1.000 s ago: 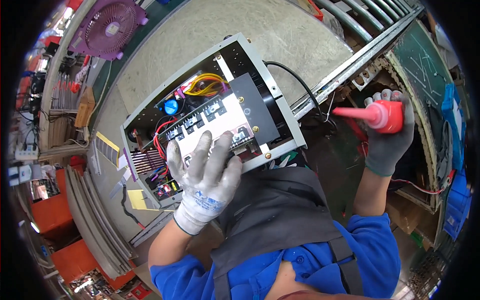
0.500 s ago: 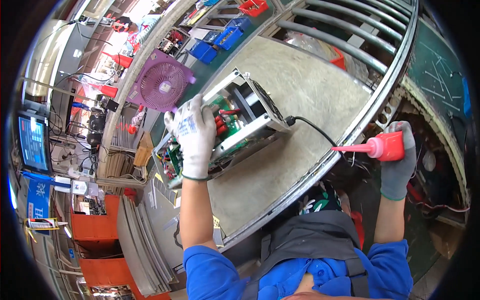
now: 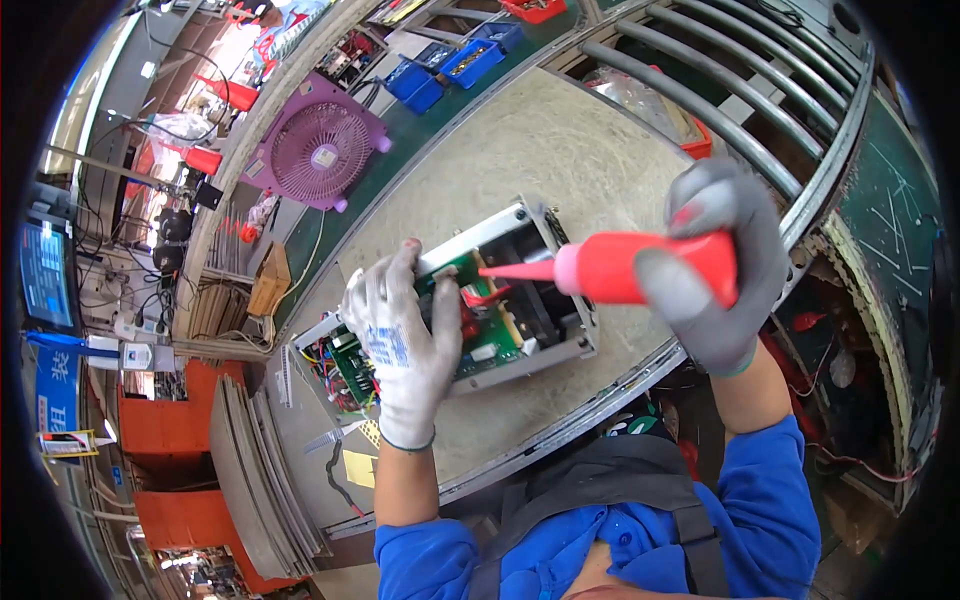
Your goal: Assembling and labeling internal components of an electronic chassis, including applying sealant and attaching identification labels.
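An open metal chassis (image 3: 540,362) with a green circuit board (image 3: 492,332) and red parts inside lies on the worktable. My gloved left hand (image 3: 405,330) rests over its far side, fingers spread against the frame and board. In my gloved right hand (image 3: 725,260) is a red squeeze bottle (image 3: 630,266), tilted level, its long thin nozzle pointing left above the board. The nozzle tip appears over the board near my left fingers; whether it touches anything cannot be told. Colored wires (image 3: 345,385) show at the chassis's left end.
A purple fan (image 3: 318,150) stands beyond the table, with blue bins (image 3: 470,62) of small parts nearby. Metal rollers (image 3: 700,110) lie at the far right. Yellow paper (image 3: 360,468) and a dark cable (image 3: 338,480) are at the table's near left. Long screws (image 3: 890,230) lie on a green surface.
My right hand has swung the bottle left and up from beside the table to over the chassis. The chassis now lies turned more open to view, my left hand still on it.
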`<control>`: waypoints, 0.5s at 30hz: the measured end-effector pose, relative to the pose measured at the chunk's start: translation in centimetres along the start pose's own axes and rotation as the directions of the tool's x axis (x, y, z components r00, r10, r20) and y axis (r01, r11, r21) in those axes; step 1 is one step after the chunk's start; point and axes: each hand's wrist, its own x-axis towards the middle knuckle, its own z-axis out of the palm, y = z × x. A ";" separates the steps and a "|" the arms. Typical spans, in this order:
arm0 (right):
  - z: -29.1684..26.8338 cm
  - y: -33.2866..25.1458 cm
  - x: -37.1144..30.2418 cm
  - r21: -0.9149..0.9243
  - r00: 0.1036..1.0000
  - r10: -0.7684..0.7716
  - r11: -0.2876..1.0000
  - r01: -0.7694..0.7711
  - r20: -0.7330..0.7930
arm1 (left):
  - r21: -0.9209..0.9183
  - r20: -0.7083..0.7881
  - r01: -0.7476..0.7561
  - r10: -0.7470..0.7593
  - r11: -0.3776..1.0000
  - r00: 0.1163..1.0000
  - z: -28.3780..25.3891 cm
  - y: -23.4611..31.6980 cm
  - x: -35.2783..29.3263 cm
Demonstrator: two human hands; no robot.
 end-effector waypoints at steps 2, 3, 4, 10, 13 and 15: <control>1.2 -0.3 0.1 -0.009 0.993 -0.078 0.997 0.079 0.094 | -0.007 0.006 0.010 -0.010 1.000 1.000 -0.3 -0.1 -0.9; 1.6 -0.4 -0.2 0.041 0.992 -0.060 0.998 0.056 0.109 | -0.004 0.007 0.015 -0.015 1.000 1.000 -0.5 0.1 -1.2; 1.8 -0.4 -0.4 0.087 0.992 -0.044 0.996 0.033 0.122 | 0.005 0.032 0.023 -0.023 1.000 0.999 -0.8 0.4 -1.2; 2.4 -0.8 -0.7 0.043 0.991 -0.074 0.997 0.070 0.109 | 0.046 0.031 -0.018 0.017 0.999 0.999 -0.5 0.3 -1.4; 2.7 -0.8 -0.9 0.045 0.993 -0.077 0.996 0.073 0.084 | 0.048 0.033 -0.009 0.008 0.999 0.999 -0.4 0.6 -1.7; 2.5 -0.8 -0.9 0.062 0.993 -0.079 0.995 0.074 0.087 | 0.070 0.023 0.006 -0.008 0.998 1.000 -0.5 1.1 -1.9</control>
